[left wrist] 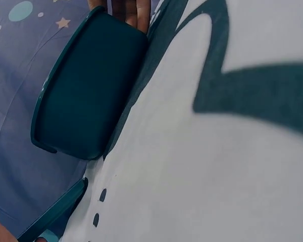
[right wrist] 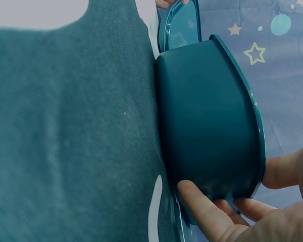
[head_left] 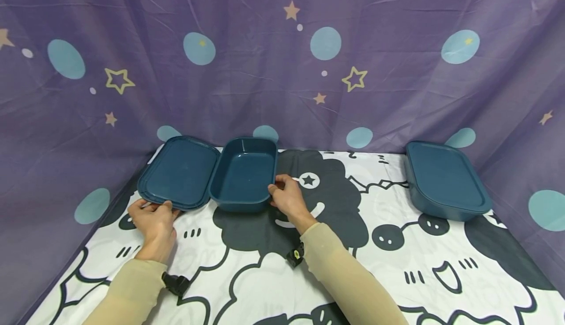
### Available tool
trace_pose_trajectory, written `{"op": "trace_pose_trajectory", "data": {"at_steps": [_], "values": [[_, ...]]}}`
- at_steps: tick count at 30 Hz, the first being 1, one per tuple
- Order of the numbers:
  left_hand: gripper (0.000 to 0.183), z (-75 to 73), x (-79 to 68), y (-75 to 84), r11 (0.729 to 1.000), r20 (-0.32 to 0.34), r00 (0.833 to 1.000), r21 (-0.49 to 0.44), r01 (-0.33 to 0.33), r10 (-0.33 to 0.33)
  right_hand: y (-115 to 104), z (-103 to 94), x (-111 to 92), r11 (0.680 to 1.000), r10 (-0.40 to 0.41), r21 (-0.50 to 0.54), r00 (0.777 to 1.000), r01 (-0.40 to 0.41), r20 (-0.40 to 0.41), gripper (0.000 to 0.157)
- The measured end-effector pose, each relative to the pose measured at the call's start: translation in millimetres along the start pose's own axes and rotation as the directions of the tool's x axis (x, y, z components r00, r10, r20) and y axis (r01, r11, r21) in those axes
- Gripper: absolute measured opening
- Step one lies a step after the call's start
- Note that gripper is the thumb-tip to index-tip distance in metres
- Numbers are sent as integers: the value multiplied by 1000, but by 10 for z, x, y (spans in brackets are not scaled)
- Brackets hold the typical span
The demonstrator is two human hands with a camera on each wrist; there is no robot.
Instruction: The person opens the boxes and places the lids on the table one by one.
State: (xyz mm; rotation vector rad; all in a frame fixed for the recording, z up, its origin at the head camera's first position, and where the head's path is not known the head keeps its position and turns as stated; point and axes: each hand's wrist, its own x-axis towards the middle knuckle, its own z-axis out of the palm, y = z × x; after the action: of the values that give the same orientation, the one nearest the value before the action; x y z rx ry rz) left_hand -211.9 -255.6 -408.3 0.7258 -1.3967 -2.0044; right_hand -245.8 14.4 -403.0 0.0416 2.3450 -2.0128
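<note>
A dark teal rectangular box [head_left: 243, 178], uncovered and with nothing inside, stands on the cloth near the back. My right hand [head_left: 289, 198] holds it at its right side, the thumb at the rim and the fingers against the outer wall [right wrist: 212, 121]. To its left lies a matching flat lid [head_left: 181, 173], its right edge close beside the box. My left hand [head_left: 154, 224] pinches the lid's near edge, thumb on top and other fingers partly hidden below. In the left wrist view the lid [left wrist: 55, 209] shows edge-on, slightly raised at its near side.
A second teal box with its lid on [head_left: 448, 180] stands at the far right of the table. The white cloth [head_left: 265, 290] has black cartoon figures. Behind the table hangs a purple curtain [head_left: 256, 85] with stars and blue spots.
</note>
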Motion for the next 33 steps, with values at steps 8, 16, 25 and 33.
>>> {"op": "trace_pose_trajectory", "data": {"at_steps": [8,16,25,33], "values": [[62,-43,67,-6,984,-33,999,171,46,-41,9,-2,-7,1000,7,1,1000,-7,-2,35],[63,-82,107,14,970,-25,998,234,66,-62,-10,-10,-6,1000,6,0,1000,-6,0,35],[74,-129,150,72,950,-4,992,288,119,-123,-15,-3,-9,1000,2,0,1000,-2,6,35],[81,-192,194,117,907,9,988,399,136,-152,-20,3,-15,1000,-5,-6,1000,5,3,35]]}}
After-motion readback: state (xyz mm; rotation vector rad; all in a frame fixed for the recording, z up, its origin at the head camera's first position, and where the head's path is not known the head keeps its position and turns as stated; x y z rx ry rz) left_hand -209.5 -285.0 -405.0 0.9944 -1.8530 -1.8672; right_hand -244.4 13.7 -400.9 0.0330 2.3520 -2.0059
